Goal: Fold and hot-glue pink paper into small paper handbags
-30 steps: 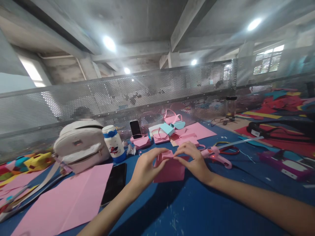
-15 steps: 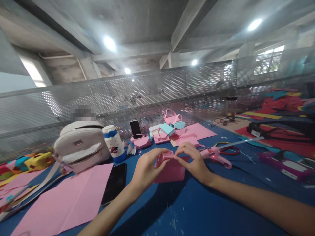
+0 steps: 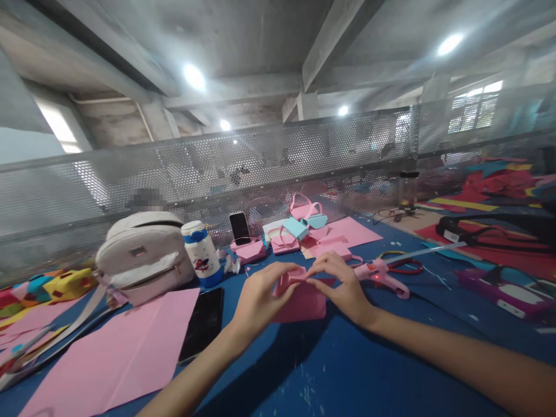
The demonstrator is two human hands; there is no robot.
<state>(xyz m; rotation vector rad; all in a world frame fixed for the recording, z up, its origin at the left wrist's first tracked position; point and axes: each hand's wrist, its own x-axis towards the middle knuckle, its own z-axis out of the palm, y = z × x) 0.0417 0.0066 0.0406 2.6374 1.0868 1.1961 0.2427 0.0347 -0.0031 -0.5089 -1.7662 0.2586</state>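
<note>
A small pink folded paper piece (image 3: 302,301) rests on the blue table (image 3: 347,370) in front of me. My left hand (image 3: 260,298) pinches its top edge from the left, fingers curled. My right hand (image 3: 341,286) pinches the same top edge from the right, fingertips meeting the left hand's. A pink glue gun (image 3: 382,277) lies just right of my right hand.
A large pink sheet (image 3: 117,353) and a black phone (image 3: 203,324) lie at the left. Behind them stand a beige bag (image 3: 141,258), a white bottle (image 3: 200,253), an upright phone (image 3: 239,227) and finished pink paper bags (image 3: 304,229). Scissors (image 3: 402,263) lie right. Perforated metal fence behind.
Both hands stay on the pink paper piece; the fingers have pressed its top fold slightly lower. Nothing else has moved.
</note>
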